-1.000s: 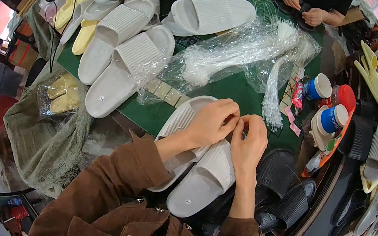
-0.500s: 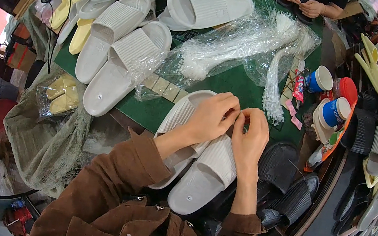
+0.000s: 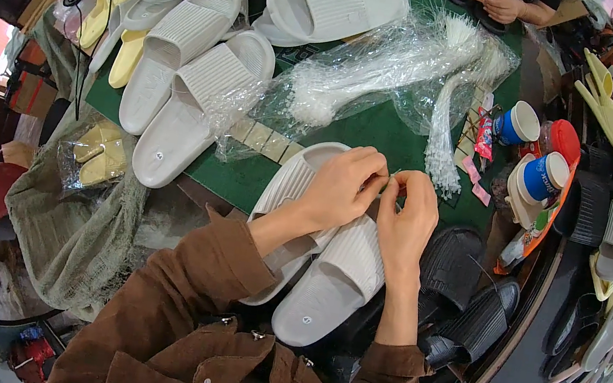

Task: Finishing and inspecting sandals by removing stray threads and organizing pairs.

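My left hand (image 3: 340, 189) and my right hand (image 3: 408, 221) meet fingertip to fingertip above a pair of grey slide sandals. Both are pinched closed on something too small and thin to name. Below my right hand lies one grey slide (image 3: 328, 299), its ribbed strap partly under the fingers. The other grey slide (image 3: 299, 178) sits on its left, mostly covered by my left hand and wrist. Beyond my hands, a clear plastic bag (image 3: 354, 88) holds bundles of thin white plastic strands, and a loose bundle (image 3: 444, 149) hangs out beside it.
Several grey slides (image 3: 191, 107) pile up at the far left of the green table mat (image 3: 233, 177). Black slides (image 3: 454, 265) lie right of my forearm. Paper cups (image 3: 545, 178) stand at the right in an orange-edged tray. Another person's hands (image 3: 501, 5) work at the far edge.
My hands stay pinched together in nearly the same place, with a slight shift of the fingertips. The whole view has moved a little.
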Demonstrator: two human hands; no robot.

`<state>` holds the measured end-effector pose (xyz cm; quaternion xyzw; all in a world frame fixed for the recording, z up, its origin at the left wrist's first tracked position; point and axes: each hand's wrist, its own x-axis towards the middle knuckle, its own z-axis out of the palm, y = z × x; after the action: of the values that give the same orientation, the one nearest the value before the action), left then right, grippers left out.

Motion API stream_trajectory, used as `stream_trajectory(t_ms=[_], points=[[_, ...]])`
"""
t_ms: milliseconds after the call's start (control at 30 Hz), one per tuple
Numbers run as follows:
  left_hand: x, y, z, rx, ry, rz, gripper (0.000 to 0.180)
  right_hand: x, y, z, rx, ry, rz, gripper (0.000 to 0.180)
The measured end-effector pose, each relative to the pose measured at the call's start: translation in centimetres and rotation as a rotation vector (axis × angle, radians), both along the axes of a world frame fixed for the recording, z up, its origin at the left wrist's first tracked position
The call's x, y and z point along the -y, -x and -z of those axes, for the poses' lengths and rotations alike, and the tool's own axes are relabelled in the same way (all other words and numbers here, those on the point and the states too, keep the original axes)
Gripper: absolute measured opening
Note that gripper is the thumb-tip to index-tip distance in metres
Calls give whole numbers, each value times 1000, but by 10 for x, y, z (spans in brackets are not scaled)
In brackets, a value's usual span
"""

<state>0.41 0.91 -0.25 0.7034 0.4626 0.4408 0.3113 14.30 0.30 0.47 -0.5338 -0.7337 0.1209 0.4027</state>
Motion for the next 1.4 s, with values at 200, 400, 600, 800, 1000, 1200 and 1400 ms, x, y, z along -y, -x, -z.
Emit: stream_trajectory(t_ms=[200, 400, 600, 800, 1000, 1200, 1400], points=[[-1, 0, 3, 47, -30, -36, 6, 1, 3, -2, 12, 6, -26, 12], [0, -2, -2, 26, 27, -23, 7, 0, 0, 2, -29, 29, 58, 10], [0, 1, 1, 37, 43, -10, 6, 0, 0, 2, -78, 48, 77, 10], [-1, 0, 2, 58, 65, -17, 7, 1, 1, 2, -97, 51, 76, 10], [0, 0, 0, 49, 61, -28, 8, 1, 0, 3, -74, 48, 27, 10], [-1, 1, 0, -12, -21, -17, 7, 1, 1, 3, -41, 49, 64, 10], [-1, 0, 0, -2, -58, -13, 7, 0, -1, 4, -29, 41, 52, 7]])
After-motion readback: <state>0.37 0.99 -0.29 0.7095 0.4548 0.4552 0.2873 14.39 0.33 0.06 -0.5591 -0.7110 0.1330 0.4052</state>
